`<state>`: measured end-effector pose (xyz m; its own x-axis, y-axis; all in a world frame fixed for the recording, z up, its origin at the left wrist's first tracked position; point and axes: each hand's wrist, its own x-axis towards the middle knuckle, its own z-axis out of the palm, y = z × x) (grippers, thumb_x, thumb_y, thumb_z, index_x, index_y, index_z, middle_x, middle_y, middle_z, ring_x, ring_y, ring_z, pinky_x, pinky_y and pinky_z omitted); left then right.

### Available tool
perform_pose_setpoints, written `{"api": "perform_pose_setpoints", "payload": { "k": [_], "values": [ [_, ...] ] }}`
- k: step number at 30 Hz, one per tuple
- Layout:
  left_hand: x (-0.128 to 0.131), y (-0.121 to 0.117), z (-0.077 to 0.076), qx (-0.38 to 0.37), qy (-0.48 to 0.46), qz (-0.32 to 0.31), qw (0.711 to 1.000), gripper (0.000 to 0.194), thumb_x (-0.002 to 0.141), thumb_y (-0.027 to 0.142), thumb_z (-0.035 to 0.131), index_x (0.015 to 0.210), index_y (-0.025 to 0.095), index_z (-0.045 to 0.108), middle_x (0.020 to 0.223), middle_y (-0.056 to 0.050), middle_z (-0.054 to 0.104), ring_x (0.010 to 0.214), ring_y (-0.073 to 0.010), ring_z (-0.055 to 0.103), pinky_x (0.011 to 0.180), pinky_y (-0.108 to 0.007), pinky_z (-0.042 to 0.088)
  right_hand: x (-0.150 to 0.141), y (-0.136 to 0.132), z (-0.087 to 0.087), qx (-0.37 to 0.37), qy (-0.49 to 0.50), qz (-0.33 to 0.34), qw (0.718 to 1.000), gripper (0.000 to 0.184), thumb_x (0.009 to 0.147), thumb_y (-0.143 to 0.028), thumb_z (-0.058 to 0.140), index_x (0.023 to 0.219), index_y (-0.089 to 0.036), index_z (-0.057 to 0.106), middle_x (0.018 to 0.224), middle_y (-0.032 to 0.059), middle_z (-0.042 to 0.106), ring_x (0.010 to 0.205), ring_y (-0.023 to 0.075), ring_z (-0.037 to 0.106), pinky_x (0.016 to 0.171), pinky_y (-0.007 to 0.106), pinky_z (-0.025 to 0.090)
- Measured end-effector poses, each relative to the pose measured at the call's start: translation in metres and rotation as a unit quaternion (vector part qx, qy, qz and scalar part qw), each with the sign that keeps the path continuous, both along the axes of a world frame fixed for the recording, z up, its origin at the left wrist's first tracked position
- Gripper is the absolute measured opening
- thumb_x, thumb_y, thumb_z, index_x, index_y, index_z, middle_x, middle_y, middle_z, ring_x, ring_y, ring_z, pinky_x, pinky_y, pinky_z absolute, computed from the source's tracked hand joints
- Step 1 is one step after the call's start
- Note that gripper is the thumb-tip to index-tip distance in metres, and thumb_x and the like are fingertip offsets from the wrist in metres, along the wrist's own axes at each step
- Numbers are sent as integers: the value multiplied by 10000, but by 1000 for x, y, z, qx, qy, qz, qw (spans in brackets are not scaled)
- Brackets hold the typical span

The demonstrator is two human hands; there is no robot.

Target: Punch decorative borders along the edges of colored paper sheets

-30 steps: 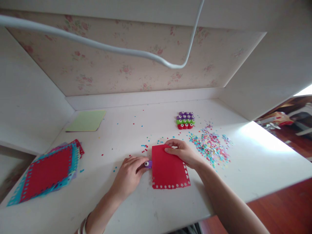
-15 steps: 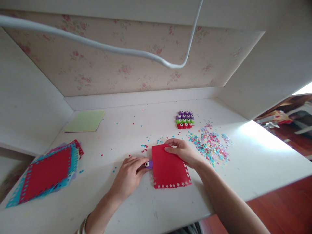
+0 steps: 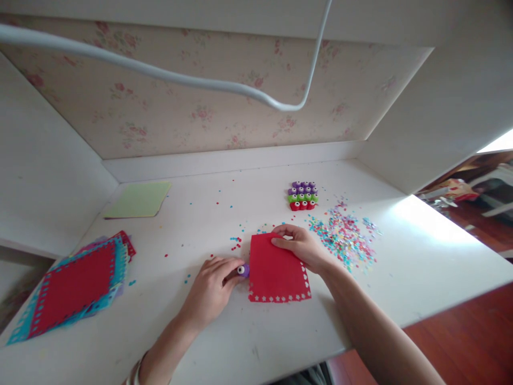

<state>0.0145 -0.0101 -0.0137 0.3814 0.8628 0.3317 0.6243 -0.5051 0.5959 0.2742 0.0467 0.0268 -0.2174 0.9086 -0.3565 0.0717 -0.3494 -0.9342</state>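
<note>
A purple craft punch (image 3: 242, 270) with a white round button is gripped in my left hand (image 3: 212, 283), set against the left edge of a red sheet of paper (image 3: 276, 270). That sheet has star-shaped holes along its near edge and heart-like holes up its right edge. Pinched between thumb and fingers, its upper right part is in my right hand (image 3: 298, 246). A few holes show low on the left edge, beside the punch.
More punches (image 3: 303, 195) in purple, green and red stand in rows behind. Paper confetti (image 3: 347, 235) is heaped to the right. At left lie punched red and blue sheets (image 3: 78, 286) and a pale green stack (image 3: 138, 200). A white cable (image 3: 180, 79) hangs across the top.
The red sheet has shifted slightly away from me along the punch, its near edge now farther up. Both hands keep their grips, and the left hand has barely moved.
</note>
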Motion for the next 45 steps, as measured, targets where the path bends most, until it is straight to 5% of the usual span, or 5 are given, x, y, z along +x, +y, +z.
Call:
{"api": "perform_pose_setpoints", "payload": {
  "k": [17, 45],
  "values": [
    [0, 0, 5, -35, -15, 40, 998, 251, 860, 233, 678, 1106, 273, 655, 945, -7, 734, 857, -198, 682, 806, -335, 558, 1, 0, 0, -7, 14, -12, 1000, 322, 693, -400, 784, 908, -207, 643, 809, 37, 675, 619, 170, 639, 529, 281, 500],
    [0, 1, 2, 20, 16, -23, 999, 276, 867, 269, 683, 1134, 245, 620, 1078, -37, 720, 974, -215, 670, 963, -404, 465, 2, 1, -3, -5, -2, -14, 1000, 265, 718, -382, 774, 898, -217, 668, 813, 35, 679, 595, 164, 633, 493, 263, 490]
  ]
}}
